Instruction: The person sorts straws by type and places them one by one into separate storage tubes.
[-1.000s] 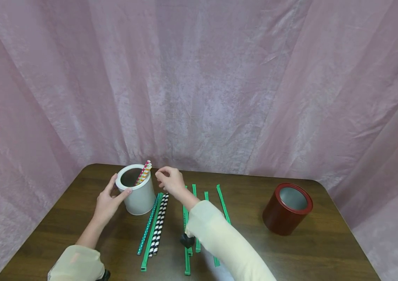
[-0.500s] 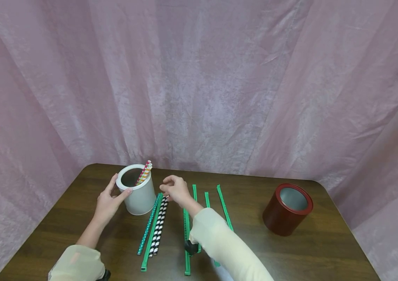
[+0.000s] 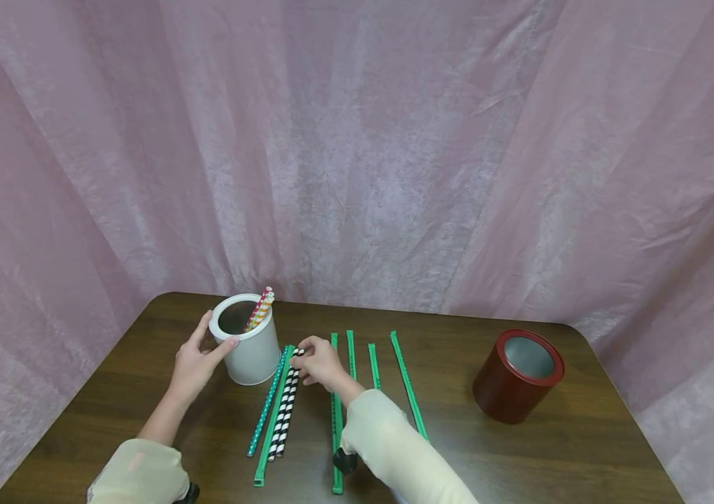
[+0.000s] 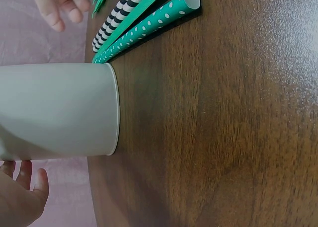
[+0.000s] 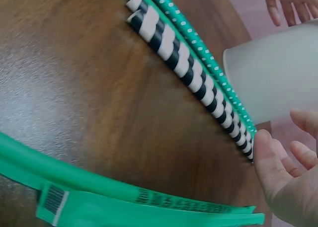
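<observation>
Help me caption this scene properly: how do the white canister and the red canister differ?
Colour: the white canister is pale all over, while the red canister is dark red with a grey interior.
Contents: patterned straws stick out of the white canister; none stick out of the red canister.
Contact: the left hand holds the white canister, while the red canister stands untouched.
Shared: both are round, open-topped and on the table.
</observation>
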`<state>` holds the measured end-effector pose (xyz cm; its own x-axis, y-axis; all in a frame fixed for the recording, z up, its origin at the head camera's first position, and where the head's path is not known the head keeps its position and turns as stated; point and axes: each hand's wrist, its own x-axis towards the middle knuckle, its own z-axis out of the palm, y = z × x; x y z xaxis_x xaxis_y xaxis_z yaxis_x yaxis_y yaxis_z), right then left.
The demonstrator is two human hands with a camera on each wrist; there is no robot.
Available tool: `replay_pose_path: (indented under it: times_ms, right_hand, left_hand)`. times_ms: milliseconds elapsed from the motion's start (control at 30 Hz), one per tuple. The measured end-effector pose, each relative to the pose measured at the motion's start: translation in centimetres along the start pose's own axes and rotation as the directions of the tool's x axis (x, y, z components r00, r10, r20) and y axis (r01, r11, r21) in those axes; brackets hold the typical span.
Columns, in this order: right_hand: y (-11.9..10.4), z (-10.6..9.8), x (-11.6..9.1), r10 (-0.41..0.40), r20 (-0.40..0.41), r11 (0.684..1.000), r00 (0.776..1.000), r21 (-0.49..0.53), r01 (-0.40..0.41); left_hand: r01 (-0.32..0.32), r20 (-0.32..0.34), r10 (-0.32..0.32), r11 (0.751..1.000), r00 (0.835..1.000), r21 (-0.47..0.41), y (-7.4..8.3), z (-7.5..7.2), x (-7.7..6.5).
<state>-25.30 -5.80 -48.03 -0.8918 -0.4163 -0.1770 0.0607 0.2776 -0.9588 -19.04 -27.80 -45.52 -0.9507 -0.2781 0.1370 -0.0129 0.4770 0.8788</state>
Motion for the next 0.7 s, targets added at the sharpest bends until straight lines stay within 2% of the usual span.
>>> replay_pose_path:
  times_ms: [267, 433, 567, 700]
  right_hand:
    - [1.1, 0.6, -0.9, 0.013, 0.012, 0.998, 1.0, -0.067, -0.012]
    - [1.8, 1.2, -1.2, 0.012, -0.003, 0.989, 1.0, -0.145, -0.013]
    - [2.2, 1.7, -1.1, -0.008, -0.042, 0.967, 0.999, -0.256, -0.003]
    - [2.4, 2.2, -1.1, -0.028, -0.074, 0.926, 0.997, -0.376, -0.002]
  left_hand:
    - [0.005, -0.006, -0.005, 1.0, 1.0, 0.001, 0.1, 0.1, -0.1]
    - [0.005, -0.01, -0.005, 1.0, 1.0, -0.001, 0.1, 0.1, -0.1]
    - [0.002, -0.01, -0.002, 1.0, 1.0, -0.007, 0.0, 0.1, -0.1]
    - [-0.001, -0.006, 0.001, 1.0, 1.0, -0.008, 0.1, 0.1, -0.1]
